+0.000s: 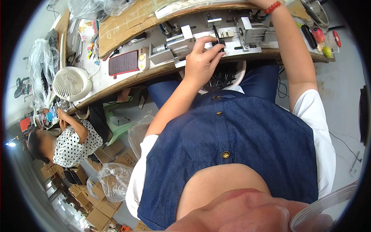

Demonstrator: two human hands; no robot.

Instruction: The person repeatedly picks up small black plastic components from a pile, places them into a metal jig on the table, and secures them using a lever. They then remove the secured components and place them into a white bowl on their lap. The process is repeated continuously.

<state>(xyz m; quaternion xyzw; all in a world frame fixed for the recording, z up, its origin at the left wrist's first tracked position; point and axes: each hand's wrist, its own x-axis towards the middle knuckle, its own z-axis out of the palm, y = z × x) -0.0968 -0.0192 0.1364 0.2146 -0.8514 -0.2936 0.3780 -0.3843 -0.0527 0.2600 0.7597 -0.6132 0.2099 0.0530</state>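
A grey floor [340, 102] runs under this workshop, and a long wood-edged bench [127, 82] curves across it. Down the left side, a co-worker [75, 145] in a spotted top sits near stacked cartons [98, 218]. A cardboard sheet [123, 29] covers the back of the bench, and a metal fixture [186, 35] with blocks on either side stands in front of the seated person. A white fan [70, 83] and a red-edged phone [123, 63] lie off to the left.

The right hand [263, 3], above a red bead bracelet [273, 7], reaches the far edge of my view; its fingers are cut off, so I can't tell their state. The left hand [203, 58] has thumb and fingers closed narrowly on a slim black piece [216, 34], tilted between the fixture's blocks.

I'd judge this piece to be mid-work. Below the bench, a pale tub [242, 73] holds many black parts [222, 80]; whether they're finished or waiting, I can't say. The phone shows lines of text, too small to read.
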